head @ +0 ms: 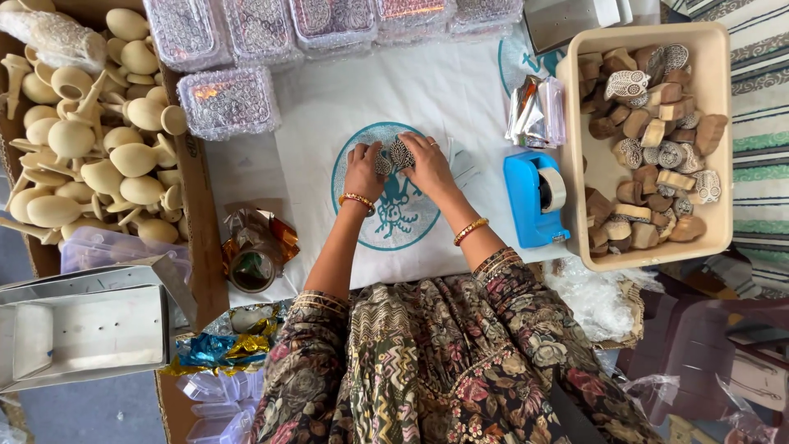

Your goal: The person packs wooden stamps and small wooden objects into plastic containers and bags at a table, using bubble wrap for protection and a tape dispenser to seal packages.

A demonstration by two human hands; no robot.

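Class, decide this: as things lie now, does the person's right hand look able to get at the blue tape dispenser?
Probably yes. The right hand rests on a small carved block on the white cloth, and the blue tape dispenser stands just to its right, with only bare cloth between them.

blue tape dispenser [534,200] | beige tray [647,254] of wooden blocks [649,131] | pale wooden spoons [99,140]

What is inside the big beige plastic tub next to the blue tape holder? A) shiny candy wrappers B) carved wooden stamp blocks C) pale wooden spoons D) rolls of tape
B: the beige plastic tub on the right, just past the blue tape dispenser, holds a heap of small brown carved wooden blocks, some showing pale patterned faces.
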